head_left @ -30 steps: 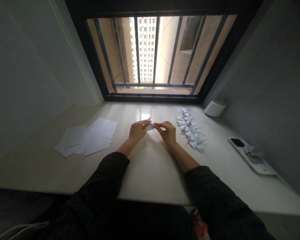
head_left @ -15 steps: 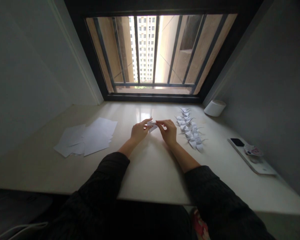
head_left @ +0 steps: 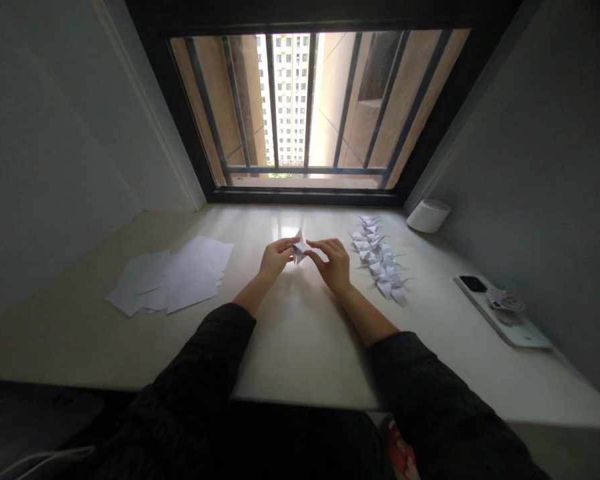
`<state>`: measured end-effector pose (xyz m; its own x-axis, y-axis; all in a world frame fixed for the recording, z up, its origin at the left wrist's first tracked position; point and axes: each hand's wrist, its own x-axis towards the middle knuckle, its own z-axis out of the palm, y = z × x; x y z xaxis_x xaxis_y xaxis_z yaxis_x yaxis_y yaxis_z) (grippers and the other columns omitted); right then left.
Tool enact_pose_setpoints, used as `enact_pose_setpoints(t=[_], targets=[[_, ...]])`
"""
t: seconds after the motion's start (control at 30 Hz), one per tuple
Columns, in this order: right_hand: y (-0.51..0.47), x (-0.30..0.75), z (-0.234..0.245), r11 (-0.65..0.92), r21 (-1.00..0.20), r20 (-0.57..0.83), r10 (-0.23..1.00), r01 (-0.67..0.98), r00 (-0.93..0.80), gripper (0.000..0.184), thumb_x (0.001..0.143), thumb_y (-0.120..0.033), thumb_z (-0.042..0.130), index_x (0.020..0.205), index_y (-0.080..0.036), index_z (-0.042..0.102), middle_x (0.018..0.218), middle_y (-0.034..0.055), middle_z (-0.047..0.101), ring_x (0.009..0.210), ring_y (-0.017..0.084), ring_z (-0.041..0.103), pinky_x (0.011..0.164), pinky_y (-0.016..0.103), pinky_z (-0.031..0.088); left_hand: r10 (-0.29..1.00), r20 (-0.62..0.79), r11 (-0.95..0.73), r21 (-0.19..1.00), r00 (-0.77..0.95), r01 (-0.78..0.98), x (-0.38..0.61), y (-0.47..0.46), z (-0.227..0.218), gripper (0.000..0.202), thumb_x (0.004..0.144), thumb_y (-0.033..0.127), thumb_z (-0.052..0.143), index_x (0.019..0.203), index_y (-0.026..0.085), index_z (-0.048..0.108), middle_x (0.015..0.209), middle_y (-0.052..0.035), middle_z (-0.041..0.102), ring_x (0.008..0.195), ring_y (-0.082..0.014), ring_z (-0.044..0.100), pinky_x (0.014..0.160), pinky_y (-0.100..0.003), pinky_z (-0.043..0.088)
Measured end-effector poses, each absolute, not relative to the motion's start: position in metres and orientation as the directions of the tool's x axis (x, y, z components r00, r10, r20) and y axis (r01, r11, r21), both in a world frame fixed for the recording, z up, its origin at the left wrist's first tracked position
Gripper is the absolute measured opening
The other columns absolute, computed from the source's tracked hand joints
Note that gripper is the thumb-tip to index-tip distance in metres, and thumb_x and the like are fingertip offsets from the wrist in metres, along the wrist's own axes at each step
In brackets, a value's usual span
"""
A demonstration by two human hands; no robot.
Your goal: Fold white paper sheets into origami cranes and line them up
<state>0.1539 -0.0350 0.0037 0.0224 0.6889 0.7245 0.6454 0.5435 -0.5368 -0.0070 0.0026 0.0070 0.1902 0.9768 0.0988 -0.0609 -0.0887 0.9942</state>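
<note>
A white paper crane [head_left: 301, 247], its pointed tips facing away from and toward me, is held above the white sill in front of me. My left hand [head_left: 276, 257] is closed on its left side, fingers above and thumb below. My right hand [head_left: 333, 261] has thumb and index finger at its right side, their tips a little apart around the paper. Small details of the folds are too blurred to make out. Just right of my right hand lies a double row of finished paper cranes [head_left: 380, 263], wings and thin points overlapping.
Loose square sheets of white paper [head_left: 195, 273] lie fanned out on the left. At the right are a white cylinder [head_left: 429, 217] by the wall and a phone [head_left: 500, 320] lying face down with a round grip. A barred window [head_left: 305, 195] rises behind the sill [head_left: 305, 347].
The crane has been turned so that its points run away from and toward me. My right thumb and index finger have spread apart slightly. Sheets and row of cranes are unchanged.
</note>
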Motion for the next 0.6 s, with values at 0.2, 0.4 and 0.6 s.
enact_pose_setpoints(t=[0.2,0.4,0.6], targets=[[-0.027,0.154,-0.002,0.519,-0.736,0.611,0.785,0.435,0.099,0.03,0.081,-0.041,0.062,0.106,-0.026,0.067,0.095,0.0051,0.068,0.081,0.018,0.06,0.071,0.032,0.049,0.978,0.077,-0.034,0.975,0.192,-0.218,-0.007,0.004,0.006,0.044,0.067,0.024,0.071,0.109,0.014,0.063,0.092,-0.0078,0.069,0.079,-0.0146,0.063,0.079,-0.033,0.051],[-0.022,0.151,-0.004,0.433,-0.875,0.456,0.887,0.216,0.069,0.033,0.073,-0.045,0.067,0.099,-0.023,0.069,0.091,0.0045,0.068,0.077,0.016,0.062,0.064,0.027,0.048,0.968,0.102,-0.05,0.973,0.228,-0.224,-0.007,0.002,0.008,0.043,0.066,0.029,0.073,0.106,0.016,0.062,0.107,-0.0102,0.065,0.086,-0.0168,0.064,0.079,-0.033,0.052],[-0.022,0.151,-0.004,0.397,-0.897,0.42,0.903,0.193,0.093,0.039,0.066,-0.046,0.072,0.097,-0.023,0.07,0.091,0.0052,0.069,0.077,0.018,0.062,0.064,0.029,0.049,0.949,0.144,-0.086,0.974,0.28,-0.211,-0.005,-0.005,0.012,0.047,0.068,0.03,0.073,0.111,0.017,0.061,0.092,-0.0069,0.067,0.081,-0.0163,0.064,0.077,-0.033,0.053]])
